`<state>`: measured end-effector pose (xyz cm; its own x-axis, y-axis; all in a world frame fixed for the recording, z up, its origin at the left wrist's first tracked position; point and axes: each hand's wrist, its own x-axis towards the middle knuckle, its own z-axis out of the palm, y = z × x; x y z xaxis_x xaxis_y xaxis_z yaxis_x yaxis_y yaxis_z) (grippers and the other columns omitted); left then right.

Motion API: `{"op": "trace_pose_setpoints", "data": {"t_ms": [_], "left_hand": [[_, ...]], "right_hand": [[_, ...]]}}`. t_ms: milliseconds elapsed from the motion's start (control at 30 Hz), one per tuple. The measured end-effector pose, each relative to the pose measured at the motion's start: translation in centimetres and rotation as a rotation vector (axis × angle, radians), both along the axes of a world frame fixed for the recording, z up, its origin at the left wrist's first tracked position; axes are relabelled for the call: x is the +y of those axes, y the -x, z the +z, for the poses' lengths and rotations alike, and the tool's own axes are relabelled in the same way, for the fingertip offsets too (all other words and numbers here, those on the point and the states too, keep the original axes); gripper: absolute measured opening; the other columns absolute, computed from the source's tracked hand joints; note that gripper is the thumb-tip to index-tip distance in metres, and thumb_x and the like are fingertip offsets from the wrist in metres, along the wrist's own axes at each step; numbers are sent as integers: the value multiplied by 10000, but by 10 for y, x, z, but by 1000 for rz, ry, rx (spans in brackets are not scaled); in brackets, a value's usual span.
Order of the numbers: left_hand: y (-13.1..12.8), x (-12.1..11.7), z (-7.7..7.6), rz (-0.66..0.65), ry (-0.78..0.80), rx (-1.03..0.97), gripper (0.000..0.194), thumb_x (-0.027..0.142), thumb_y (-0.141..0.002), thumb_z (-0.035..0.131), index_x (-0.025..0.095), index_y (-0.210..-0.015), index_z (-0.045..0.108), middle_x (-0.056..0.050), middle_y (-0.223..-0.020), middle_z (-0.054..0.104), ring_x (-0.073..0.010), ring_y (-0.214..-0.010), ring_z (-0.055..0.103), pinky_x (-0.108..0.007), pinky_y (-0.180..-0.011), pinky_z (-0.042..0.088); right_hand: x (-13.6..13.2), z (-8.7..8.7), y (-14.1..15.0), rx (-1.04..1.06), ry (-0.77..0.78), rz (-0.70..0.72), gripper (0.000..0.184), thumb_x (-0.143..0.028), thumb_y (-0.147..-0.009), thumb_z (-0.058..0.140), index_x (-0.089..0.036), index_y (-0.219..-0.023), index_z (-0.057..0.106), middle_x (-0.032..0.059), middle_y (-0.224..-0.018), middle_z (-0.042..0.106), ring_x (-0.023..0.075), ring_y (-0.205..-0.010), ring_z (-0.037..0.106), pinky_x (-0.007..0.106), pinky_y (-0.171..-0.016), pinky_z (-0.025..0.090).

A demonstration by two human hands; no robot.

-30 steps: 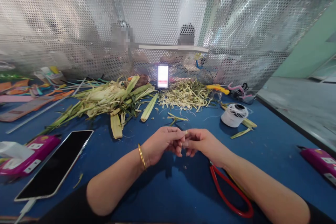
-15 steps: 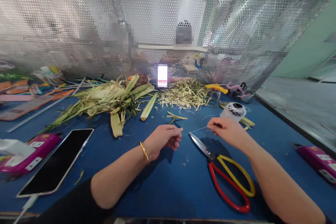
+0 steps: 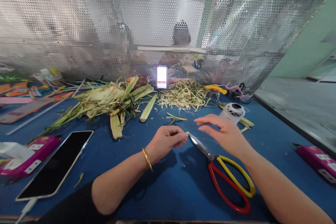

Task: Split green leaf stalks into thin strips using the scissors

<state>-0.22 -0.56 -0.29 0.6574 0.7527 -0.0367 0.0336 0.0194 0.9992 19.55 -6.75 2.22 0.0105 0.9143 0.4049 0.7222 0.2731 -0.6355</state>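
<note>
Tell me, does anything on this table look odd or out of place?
One green scrap lies alone beside the phone, apart from the plant pile, so it looks stray. Otherwise nothing stands out.

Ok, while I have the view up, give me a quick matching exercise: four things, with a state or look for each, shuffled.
Things:
1. scissors
2. left hand
3. right hand
4. black-screened phone

States or looks:
A. thumb held apart from the fingers
B. white cable at its near end
C. one red handle, one yellow handle
D. pale bit showing at the pinched fingertips

Pairs: 1-C, 2-D, 3-A, 4-B
</note>
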Motion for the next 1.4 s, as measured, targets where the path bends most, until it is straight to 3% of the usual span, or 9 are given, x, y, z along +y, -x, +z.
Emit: {"op": "trace_pose_setpoints", "data": {"t_ms": [100, 300, 533, 800, 867, 1000, 1100, 1200, 1400], "left_hand": [[1, 1, 0, 18, -91, -27, 228, 352, -733, 647, 147, -634, 637, 12, -616, 596, -80, -570, 497, -213, -587, 390], [0, 2, -2, 58, -95, 6, 218, 342, -710, 665, 150, -610, 645, 12, -579, 589, -89, -553, 495, -216, -565, 380], [-3, 2, -3, 102, -105, 48, 232, 361, -715, 645, 156, -606, 640, 33, -526, 546, -82, -520, 461, -210, -529, 353], [-3, 6, -11, 13, -97, 104, 292, 441, -704, 662, 152, -658, 646, 12, -573, 579, -105, -548, 505, -232, -553, 400], [-2, 12, -10, 112, -205, 167, 295, 453, -702, 675, 159, -723, 664, 1, -629, 608, -121, -584, 529, -243, -571, 417], [0, 37, -9, 529, -634, 446, 302, 338, -714, 701, 181, -970, 675, -60, -984, 662, -138, -683, 585, -276, -685, 447], [-2, 56, -11, 458, -802, 638, 324, 340, -737, 680, 203, -1031, 686, -82, -1003, 678, -198, -790, 615, -301, -717, 439], [-6, 62, -13, 353, -837, 667, 151, 271, -797, 609, 217, -863, 733, -61, -884, 721, -221, -851, 630, -305, -746, 430], [-3, 31, -1, 400, -1077, 427, 286, 335, -912, 467, 233, -987, 724, -64, -973, 729, -188, -916, 639, -284, -842, 425]], "right_hand": [[5, 0, 22, 194, 213, 117, 213, -331, -782, 607, -235, -929, 729, 23, -903, 726, 190, -842, 657, 311, -764, 495], [9, -9, 33, 358, 278, 88, 185, -334, -767, 598, -202, -777, 727, 12, -708, 722, 169, -690, 647, 278, -669, 491], [6, -23, 33, 238, 181, 103, 166, -278, -829, 536, -213, -841, 688, -3, -736, 692, 146, -699, 626, 251, -662, 475], [7, -26, 30, 100, 75, 127, 157, -281, -845, 538, -209, -754, 645, 4, -714, 659, 147, -670, 592, 250, -623, 445], [8, -25, 25, 67, 24, 63, 162, -299, -848, 531, -210, -758, 631, 10, -726, 655, 155, -679, 583, 258, -632, 440], [16, -27, 5, 159, -10, -86, 200, -372, -832, 528, -207, -761, 618, 21, -710, 643, 179, -690, 585, 289, -662, 448], [25, -33, -9, 337, 48, -97, 223, -417, -791, 564, -205, -742, 612, 21, -695, 636, 193, -714, 594, 322, -707, 459], [31, -38, -15, 542, 123, -84, 266, -462, -702, 659, -198, -728, 639, 51, -829, 685, 214, -815, 608, 353, -781, 462], [26, -30, -12, 982, 272, -9, 320, -453, -584, 797, -191, -727, 682, 78, -979, 700, 207, -869, 638, 310, -747, 486]]}}
